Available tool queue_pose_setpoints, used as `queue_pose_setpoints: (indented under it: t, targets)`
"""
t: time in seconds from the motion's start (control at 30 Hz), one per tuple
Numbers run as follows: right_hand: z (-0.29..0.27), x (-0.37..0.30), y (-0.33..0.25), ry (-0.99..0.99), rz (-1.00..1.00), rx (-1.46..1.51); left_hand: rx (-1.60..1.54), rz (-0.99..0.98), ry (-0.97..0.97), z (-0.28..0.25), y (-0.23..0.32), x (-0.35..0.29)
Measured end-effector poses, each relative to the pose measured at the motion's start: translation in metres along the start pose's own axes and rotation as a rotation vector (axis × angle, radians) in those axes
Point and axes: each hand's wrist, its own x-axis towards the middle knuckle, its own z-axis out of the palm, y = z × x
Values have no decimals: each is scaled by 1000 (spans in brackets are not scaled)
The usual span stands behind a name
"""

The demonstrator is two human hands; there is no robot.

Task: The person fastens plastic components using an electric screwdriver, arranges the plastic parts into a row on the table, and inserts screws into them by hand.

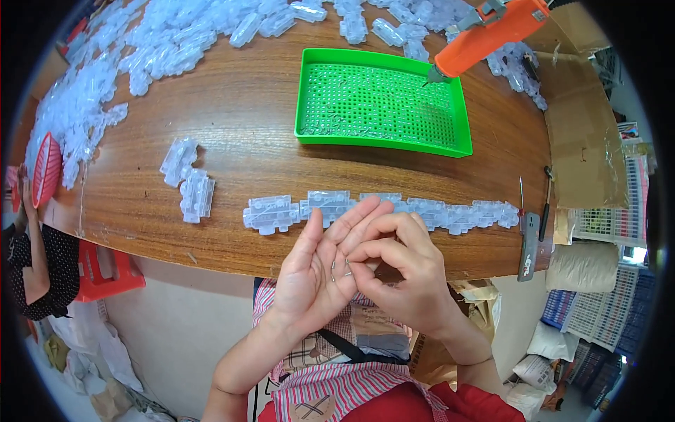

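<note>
My left hand (306,285) lies palm up with its fingers stretched out, and a few small metal screws (333,270) rest on the palm. Over that palm, my right hand (415,274) has thumb and forefinger pinched together at a screw (347,263). Just beyond both hands, clear plastic car-shaped parts (271,212) stand in a row along the table's front edge; my fingers cover part of the row. Farther back sits a green perforated tray (380,142) with small screws scattered in it. An orange electric screwdriver (489,39) hangs with its tip over the tray's right corner.
Heaps of clear plastic parts (165,49) cover the back and left of the wooden table (246,119). Two more parts (197,195) lie left of the row. At right are a phone (528,246), a hand screwdriver (547,200) and cardboard (583,126). Another person (46,267) holds a red basket (47,170).
</note>
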Motion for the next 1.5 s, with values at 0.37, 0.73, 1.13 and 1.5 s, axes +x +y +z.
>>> queue_pose_setpoints:
  t: [0.37, 0.73, 1.13, 1.5]
  targets:
    - [-10, -33, 2, 38, 39, -144, 229, -67, 183, 13, -25, 9]
    - [-21, -34, 18, 105, 179, 19, 297, -147, 260, 5, -25, 10]
    - [-49, -48, 30, 33, 278, 1, 726, -289, 280, -9, -37, 19]
    - [-66, -50, 91, 275, 305, -159, 510, -409, 393, 10, -53, 55]
